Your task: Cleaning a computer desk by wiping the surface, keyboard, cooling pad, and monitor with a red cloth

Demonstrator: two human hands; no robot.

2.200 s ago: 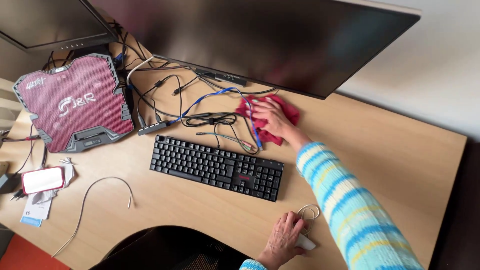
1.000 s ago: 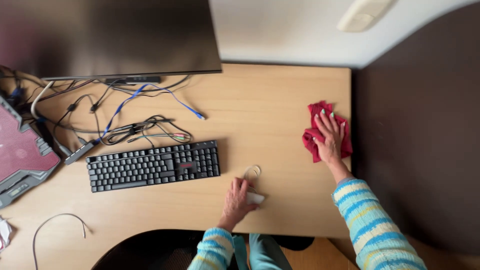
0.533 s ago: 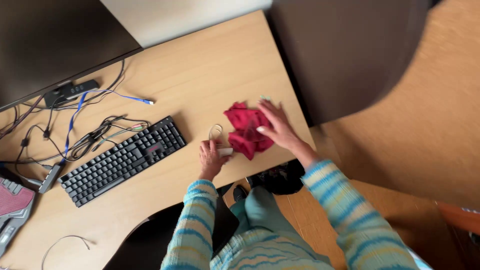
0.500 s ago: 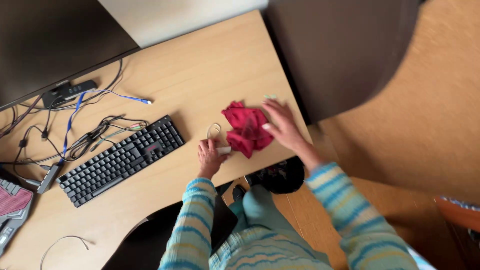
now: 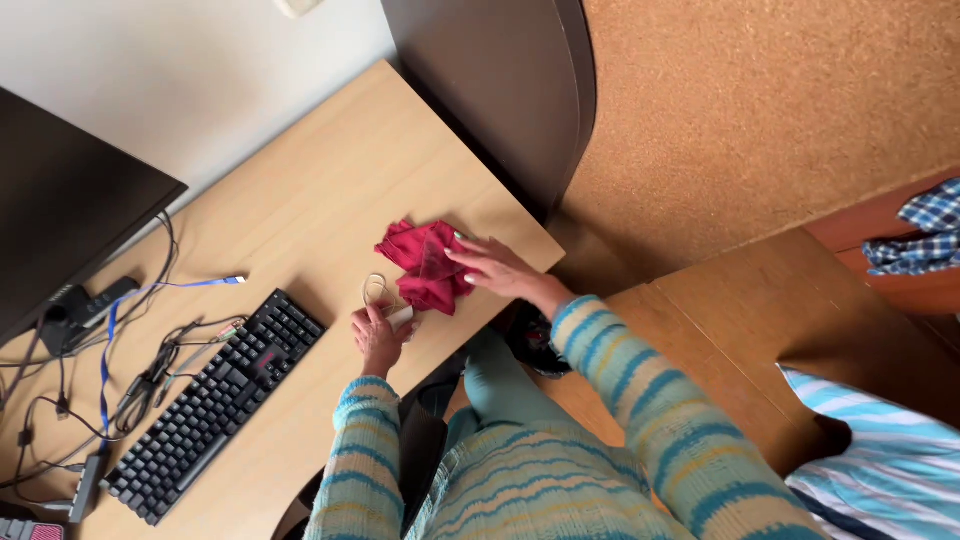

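My right hand (image 5: 497,270) lies flat with fingers spread on a crumpled red cloth (image 5: 420,262), pressing it onto the light wooden desk (image 5: 310,200) near the desk's right corner. My left hand (image 5: 377,335) is closed over a small white mouse (image 5: 401,317) just left of the cloth; the mouse's thin white cable (image 5: 374,289) is coiled in a loop beside it. Both arms wear a blue, yellow and white striped knit sleeve.
A black keyboard (image 5: 215,403) lies to the left, with tangled black and blue cables (image 5: 130,350) behind it. A dark monitor (image 5: 60,230) stands at the back left. A dark brown panel (image 5: 500,90) borders the desk's right side, over brown carpet (image 5: 780,100). Checked fabric (image 5: 925,225) lies far right.
My right hand has dragged the red cloth from the back of the desk to the right edge, then toward me near the mouse. The left hand stayed on the mouse; the view swung right.
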